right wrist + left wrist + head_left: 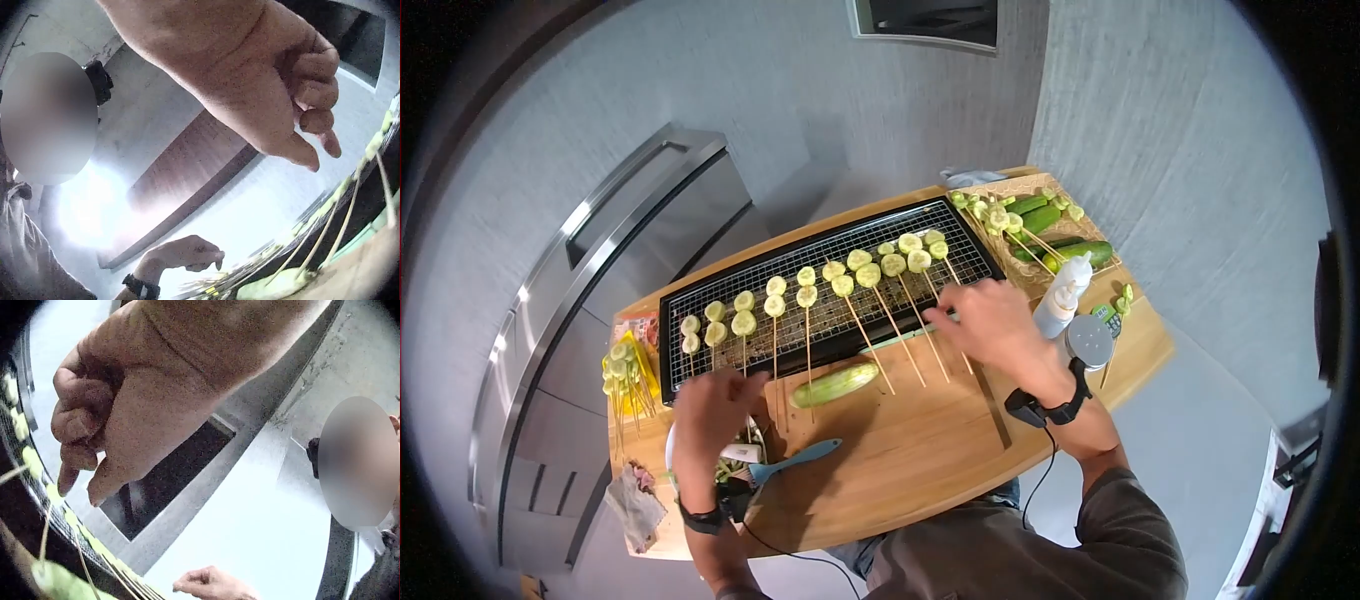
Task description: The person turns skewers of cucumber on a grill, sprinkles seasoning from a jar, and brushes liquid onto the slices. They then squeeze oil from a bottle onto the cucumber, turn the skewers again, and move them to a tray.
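Note:
Cucumber-slice skewers (842, 286) lie in a row across a black wire-mesh grill (750, 262), sticks toward the person. My left hand (710, 410) hovers by the grill's near left edge; in the left wrist view this hand (125, 419) has three fingers loosely curled, with index finger and thumb apart and nothing between them. Over the sticks at the grill's right end is my right hand (990, 320). The right wrist view shows that hand (269, 94) with loosely curled fingers and a gap between thumb and index finger, holding nothing.
A cut cucumber (835, 385) and a blue brush (800, 458) lie before the grill. Squeeze bottles (1060, 300) and a round-lidded container (1090, 340) stand at right, near a tray of cucumbers (1040, 218). More skewers (622, 368) lie at left; a cloth (636, 505) is at the near left.

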The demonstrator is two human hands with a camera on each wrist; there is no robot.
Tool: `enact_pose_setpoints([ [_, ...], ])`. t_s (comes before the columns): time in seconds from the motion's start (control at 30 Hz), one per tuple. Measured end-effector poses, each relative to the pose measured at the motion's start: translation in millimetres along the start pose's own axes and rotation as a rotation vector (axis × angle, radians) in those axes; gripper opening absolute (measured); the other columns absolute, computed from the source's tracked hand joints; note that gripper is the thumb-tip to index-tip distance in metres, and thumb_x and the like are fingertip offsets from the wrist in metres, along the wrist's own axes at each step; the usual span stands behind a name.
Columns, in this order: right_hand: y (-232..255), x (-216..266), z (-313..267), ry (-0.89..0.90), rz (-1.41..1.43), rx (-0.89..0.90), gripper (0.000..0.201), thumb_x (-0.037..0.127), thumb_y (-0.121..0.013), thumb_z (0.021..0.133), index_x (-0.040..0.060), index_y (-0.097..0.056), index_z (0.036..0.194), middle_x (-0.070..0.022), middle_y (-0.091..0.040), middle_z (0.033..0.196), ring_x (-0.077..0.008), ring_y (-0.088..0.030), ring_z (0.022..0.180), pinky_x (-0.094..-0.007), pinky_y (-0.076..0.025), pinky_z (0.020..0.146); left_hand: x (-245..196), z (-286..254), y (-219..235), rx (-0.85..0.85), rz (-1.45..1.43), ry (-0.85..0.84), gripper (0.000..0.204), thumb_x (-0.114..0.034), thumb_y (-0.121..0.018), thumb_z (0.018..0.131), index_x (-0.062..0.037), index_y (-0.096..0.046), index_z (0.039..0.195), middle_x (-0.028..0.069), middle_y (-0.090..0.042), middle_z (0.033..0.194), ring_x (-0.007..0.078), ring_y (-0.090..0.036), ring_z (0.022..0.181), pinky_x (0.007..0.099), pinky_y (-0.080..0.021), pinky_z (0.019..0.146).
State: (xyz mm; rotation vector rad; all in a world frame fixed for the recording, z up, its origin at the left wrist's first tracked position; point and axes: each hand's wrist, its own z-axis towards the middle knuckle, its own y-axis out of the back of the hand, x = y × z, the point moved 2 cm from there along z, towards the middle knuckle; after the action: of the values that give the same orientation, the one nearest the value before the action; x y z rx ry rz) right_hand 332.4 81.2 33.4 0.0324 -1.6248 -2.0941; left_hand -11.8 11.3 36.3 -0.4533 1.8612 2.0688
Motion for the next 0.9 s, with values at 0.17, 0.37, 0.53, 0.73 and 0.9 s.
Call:
enact_pose_setpoints([
  [0.17,-3,-30,-13,-0.176,-0.099,0.046,0.031,0.033,-0.07,0.093,0.0024,-0.073,0.089,-0.0234,-0.072,0.084,-0.0417,-0.072,0.08,-0.0502,-0.058,0.072,58,-6,35,-0.201,0.281,0.152,0.04,-0.042,-0.08,0.084,-0.0039,-0.076,0.074,0.0172,-0.067,0.064,0.0362,-0.069,0.063,0.0431,-0.054,0.06],
  [0.37,-25,-43,-22,-0.197,-0.118,0.167,0.032,0.031,-0.07,0.093,-0.0007,-0.072,0.092,-0.0267,-0.071,0.088,-0.044,-0.071,0.088,-0.0514,-0.057,0.079,96,2,33,-0.05,0.272,0.338,0.043,-0.047,-0.082,0.079,-0.0047,-0.079,0.078,0.0197,-0.07,0.07,0.0383,-0.071,0.071,0.0464,-0.056,0.069],
  [0.53,-47,-51,-23,-0.185,-0.078,0.041,0.028,0.029,-0.072,0.09,0.0018,-0.073,0.086,-0.0236,-0.071,0.082,-0.0433,-0.07,0.084,-0.0515,-0.057,0.076,99,11,31,0.047,0.295,0.335,0.041,-0.044,-0.081,0.078,-0.0031,-0.078,0.076,0.0208,-0.071,0.072,0.0375,-0.072,0.071,0.0455,-0.057,0.07],
  [0.73,-45,-48,-24,-0.168,-0.015,-0.053,0.024,0.024,-0.07,0.089,0.0021,-0.071,0.08,-0.0238,-0.069,0.074,-0.0441,-0.07,0.071,-0.0524,-0.058,0.066,89,15,32,0.156,0.251,0.376,0.041,-0.038,-0.08,0.082,-0.002,-0.075,0.063,0.0108,-0.066,0.053,0.0235,-0.069,0.052,0.0364,-0.056,0.062],
  [0.9,-42,-48,-25,-0.163,0.036,-0.104,0.025,0.021,-0.068,0.091,0.001,-0.067,0.076,-0.0258,-0.067,0.069,-0.0455,-0.068,0.067,-0.0528,-0.057,0.064,112,13,26,0.219,0.085,0.502,0.033,-0.025,-0.08,0.083,-0.0009,-0.074,0.062,0.0056,-0.066,0.051,0.0148,-0.068,0.049,0.0301,-0.055,0.055],
])
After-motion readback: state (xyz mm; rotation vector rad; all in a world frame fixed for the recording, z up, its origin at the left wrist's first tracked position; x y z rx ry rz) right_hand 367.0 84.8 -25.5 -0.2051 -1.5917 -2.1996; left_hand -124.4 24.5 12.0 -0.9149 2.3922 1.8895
